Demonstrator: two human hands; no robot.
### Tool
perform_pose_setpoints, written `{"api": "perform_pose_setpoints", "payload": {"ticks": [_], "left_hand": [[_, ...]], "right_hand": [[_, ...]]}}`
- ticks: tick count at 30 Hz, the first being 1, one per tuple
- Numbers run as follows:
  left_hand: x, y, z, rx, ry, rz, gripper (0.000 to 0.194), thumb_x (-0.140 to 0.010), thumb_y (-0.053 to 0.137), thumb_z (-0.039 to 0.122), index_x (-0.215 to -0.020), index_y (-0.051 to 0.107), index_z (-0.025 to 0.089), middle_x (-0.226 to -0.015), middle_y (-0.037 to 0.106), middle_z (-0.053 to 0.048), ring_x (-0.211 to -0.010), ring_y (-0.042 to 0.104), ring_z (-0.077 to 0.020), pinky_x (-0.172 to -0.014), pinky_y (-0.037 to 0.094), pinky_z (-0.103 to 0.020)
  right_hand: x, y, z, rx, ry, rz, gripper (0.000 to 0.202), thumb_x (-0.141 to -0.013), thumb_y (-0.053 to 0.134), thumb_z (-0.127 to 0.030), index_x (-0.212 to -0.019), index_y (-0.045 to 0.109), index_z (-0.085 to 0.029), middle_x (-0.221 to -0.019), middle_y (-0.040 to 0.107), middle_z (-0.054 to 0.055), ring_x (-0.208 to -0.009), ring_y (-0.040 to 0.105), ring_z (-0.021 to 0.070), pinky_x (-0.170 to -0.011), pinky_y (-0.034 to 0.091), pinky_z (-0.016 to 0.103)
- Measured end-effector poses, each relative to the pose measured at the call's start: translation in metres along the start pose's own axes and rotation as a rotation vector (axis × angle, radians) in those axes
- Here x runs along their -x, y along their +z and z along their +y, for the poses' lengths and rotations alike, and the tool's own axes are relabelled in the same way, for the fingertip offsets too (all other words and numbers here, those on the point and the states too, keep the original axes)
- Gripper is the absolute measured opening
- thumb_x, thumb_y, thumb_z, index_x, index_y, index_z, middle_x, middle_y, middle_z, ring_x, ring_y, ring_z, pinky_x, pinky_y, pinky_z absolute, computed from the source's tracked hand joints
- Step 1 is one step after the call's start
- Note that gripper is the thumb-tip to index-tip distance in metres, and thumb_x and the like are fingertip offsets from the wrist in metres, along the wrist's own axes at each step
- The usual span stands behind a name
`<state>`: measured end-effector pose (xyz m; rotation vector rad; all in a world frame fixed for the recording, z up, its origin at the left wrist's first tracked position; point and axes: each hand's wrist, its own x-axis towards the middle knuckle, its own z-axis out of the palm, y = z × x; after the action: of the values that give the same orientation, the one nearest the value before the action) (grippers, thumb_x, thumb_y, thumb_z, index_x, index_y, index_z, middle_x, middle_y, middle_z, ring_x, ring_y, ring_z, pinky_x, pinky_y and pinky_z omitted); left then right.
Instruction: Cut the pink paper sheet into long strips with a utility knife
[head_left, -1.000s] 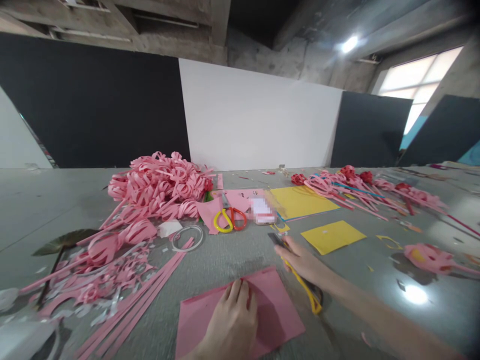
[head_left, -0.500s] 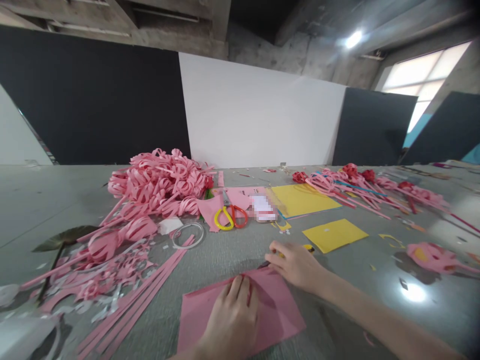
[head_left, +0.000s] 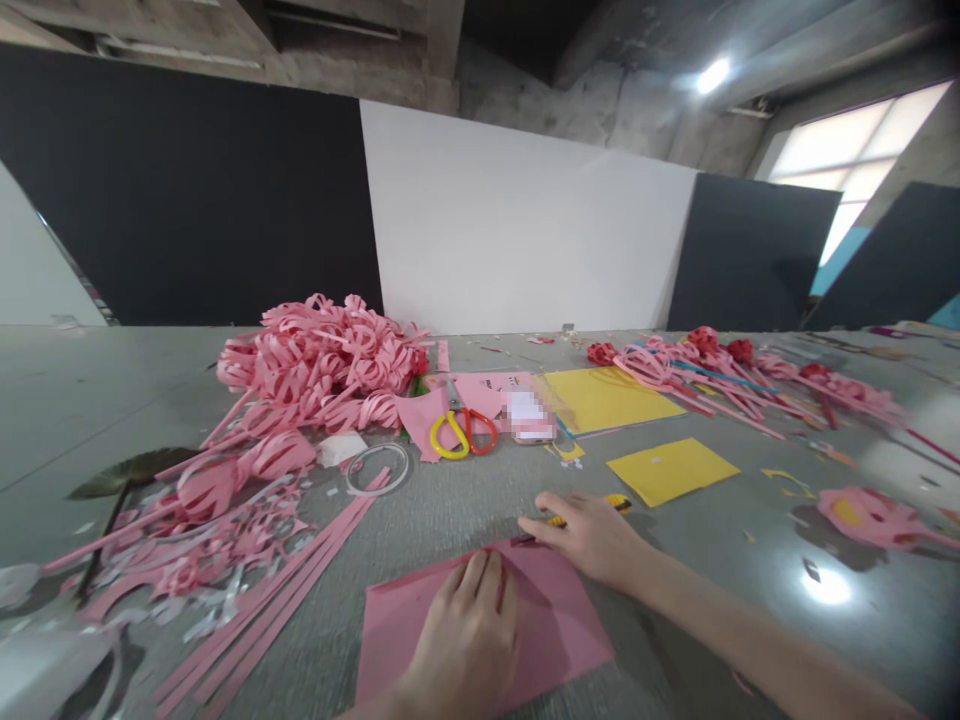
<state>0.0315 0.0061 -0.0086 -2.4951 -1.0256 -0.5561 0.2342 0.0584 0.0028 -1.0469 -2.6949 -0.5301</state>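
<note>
A folded sheet of pink paper lies on the grey tabletop at the bottom centre. My left hand rests on it, palm down, its fingers laid across the paper toward the far edge. At the paper's far right corner, my right hand is closed around a utility knife with a yellow and black handle. The dark blade end shows at the far edge of the paper; whether it is inside the fold I cannot tell. Part of the handle is hidden by the fingers.
Scissors, a phone and a tape ring lie beyond the paper. Pink paper strips and a curled pink paper pile are at left. A yellow sheet and paper flowers lie at right.
My right hand has shifted slightly left along the paper's far edge, and more of the knife's yellow handle shows. My left hand stays on the paper.
</note>
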Motion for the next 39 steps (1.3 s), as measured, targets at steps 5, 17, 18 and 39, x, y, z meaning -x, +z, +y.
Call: {"api": "perform_pose_setpoints", "payload": {"ticks": [5,17,18,39], "left_hand": [[0.0004,0.0009,0.0001,0.005,-0.008,-0.04,0.034,-0.067,0.042,0.01,-0.095,0.062,0.008,-0.096,0.063,-0.013,-0.09,0.057,-0.0251,-0.077,0.048,-0.034],[0.0025,0.0012,0.0007,-0.001,-0.004,-0.016,0.034,-0.065,0.045,0.01,-0.094,0.062,0.007,-0.097,0.063,-0.013,-0.091,0.056,-0.0254,-0.076,0.049,-0.034],[0.0023,0.001,0.0004,0.004,-0.013,-0.013,0.034,-0.065,0.045,0.009,-0.094,0.062,0.007,-0.097,0.063,-0.013,-0.09,0.057,-0.0251,-0.076,0.049,-0.033],[0.0022,-0.0028,-0.0012,0.056,-0.044,-0.128,0.037,-0.064,0.045,0.005,-0.098,0.059,0.01,-0.102,0.061,-0.011,-0.096,0.054,-0.0247,-0.072,0.05,-0.031]], "right_hand": [[0.0,-0.0001,-0.0023,-0.028,-0.007,0.014,0.027,-0.085,0.04,-0.018,-0.107,0.053,-0.024,-0.095,0.055,0.007,-0.073,0.053,0.016,-0.066,0.039,0.029],[-0.0028,-0.0033,-0.0027,0.037,0.013,-0.022,0.02,-0.085,0.041,-0.022,-0.098,0.055,-0.027,-0.101,0.053,0.003,-0.062,0.052,0.0117,-0.06,0.034,0.024],[-0.0032,-0.004,-0.0027,0.046,0.012,-0.026,0.02,-0.085,0.041,-0.023,-0.098,0.055,-0.027,-0.101,0.053,0.003,-0.061,0.052,0.0113,-0.059,0.034,0.024],[0.0018,-0.001,0.0048,-0.073,0.032,-0.012,0.019,-0.086,0.038,-0.022,-0.093,0.055,-0.026,-0.098,0.054,0.001,-0.064,0.052,0.0102,-0.057,0.031,0.022]]}}
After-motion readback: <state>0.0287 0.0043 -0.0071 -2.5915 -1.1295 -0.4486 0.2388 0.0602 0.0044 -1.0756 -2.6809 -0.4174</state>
